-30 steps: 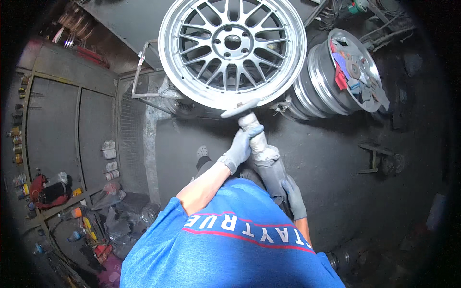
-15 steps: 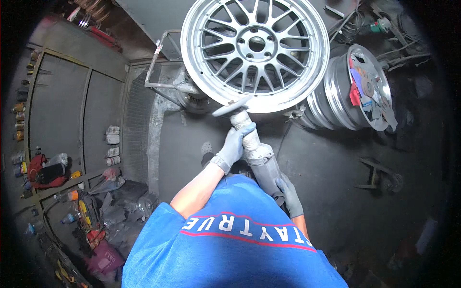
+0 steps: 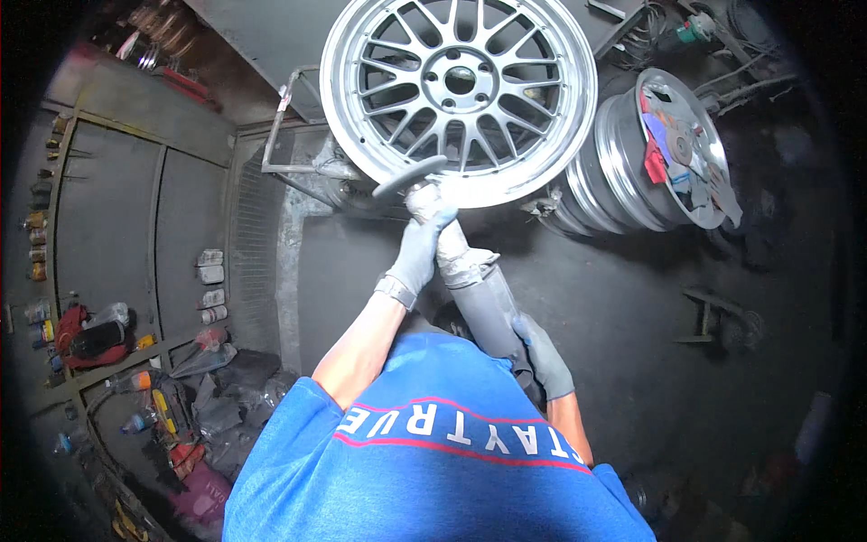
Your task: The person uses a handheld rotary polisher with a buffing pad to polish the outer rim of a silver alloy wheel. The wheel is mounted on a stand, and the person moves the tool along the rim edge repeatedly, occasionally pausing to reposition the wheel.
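Both gloved hands hold a grey angle polisher [image 3: 483, 312] whose front is wrapped in pale tape. My left hand [image 3: 418, 251] is closed round the wrapped neck, just behind the tool's head. Lower down, my right hand [image 3: 544, 359] grips the rear of the body. A flat round disc [image 3: 411, 176] on the head appears tilted, overlapping the lower left lip of a silver multi-spoke alloy wheel [image 3: 461, 113]. Whether the disc touches the metal I cannot tell. The wheel faces up in front of me.
Right of the wheel lies another wheel rim [image 3: 623, 167] with discs, rags and a glove [image 3: 722, 200] in it. A metal frame [image 3: 293, 169] stands at the left. Shelving [image 3: 153, 244] and bags [image 3: 217, 402] line the left side. A small metal stand [image 3: 709, 316] sits on the floor at right.
The disc has moved farther over the wheel's lower left lip and tilts more steeply. Both hands have kept their hold on the polisher. The whole view has shifted slightly.
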`<state>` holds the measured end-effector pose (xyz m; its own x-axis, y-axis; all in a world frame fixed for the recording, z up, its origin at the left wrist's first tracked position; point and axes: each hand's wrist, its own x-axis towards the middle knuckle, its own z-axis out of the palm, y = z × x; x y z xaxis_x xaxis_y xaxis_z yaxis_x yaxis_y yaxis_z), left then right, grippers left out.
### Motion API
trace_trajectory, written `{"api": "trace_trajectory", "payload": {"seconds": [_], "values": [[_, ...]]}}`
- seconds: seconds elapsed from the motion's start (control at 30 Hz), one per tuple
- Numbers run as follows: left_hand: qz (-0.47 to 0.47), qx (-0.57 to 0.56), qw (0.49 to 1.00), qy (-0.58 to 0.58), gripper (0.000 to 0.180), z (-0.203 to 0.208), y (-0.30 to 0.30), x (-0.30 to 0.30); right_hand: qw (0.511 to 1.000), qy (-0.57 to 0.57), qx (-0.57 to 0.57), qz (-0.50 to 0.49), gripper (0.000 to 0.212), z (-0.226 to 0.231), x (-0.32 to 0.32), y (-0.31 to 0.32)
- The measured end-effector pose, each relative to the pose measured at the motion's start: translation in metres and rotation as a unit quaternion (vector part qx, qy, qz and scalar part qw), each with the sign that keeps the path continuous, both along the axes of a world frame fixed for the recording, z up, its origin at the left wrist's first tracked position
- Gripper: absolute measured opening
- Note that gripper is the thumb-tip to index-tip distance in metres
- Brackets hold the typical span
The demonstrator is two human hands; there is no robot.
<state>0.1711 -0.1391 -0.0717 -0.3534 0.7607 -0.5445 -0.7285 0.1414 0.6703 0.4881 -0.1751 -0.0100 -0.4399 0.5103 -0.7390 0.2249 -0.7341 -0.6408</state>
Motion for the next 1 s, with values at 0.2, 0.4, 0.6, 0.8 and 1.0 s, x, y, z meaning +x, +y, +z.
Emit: {"api": "trace_trajectory", "payload": {"seconds": [0.2, 0.4, 0.6, 0.8, 1.0], "values": [[-0.091, 0.005, 0.994, -0.053, 0.053, 0.004, 0.031, 0.076, 0.993, -0.059, -0.011, -0.102, 0.055, 0.056, 0.045, -0.019], [-0.124, 0.030, 0.991, -0.051, 0.054, 0.005, 0.042, 0.092, 0.984, -0.067, -0.023, -0.165, 0.052, 0.078, 0.038, -0.039], [-0.066, -0.001, 0.998, -0.008, 0.055, 0.001, 0.016, 0.044, 0.988, -0.012, -0.039, -0.146, 0.054, 0.039, 0.010, -0.052], [-0.020, 0.010, 1.000, 0.007, 0.052, 0.001, 0.000, -0.001, 0.987, 0.009, -0.084, -0.136, 0.063, 0.044, -0.035, -0.041], [-0.040, -0.001, 0.999, -0.007, 0.049, -0.006, 0.019, 0.038, 0.991, -0.009, -0.045, -0.124, 0.064, 0.033, 0.005, -0.031]]}}
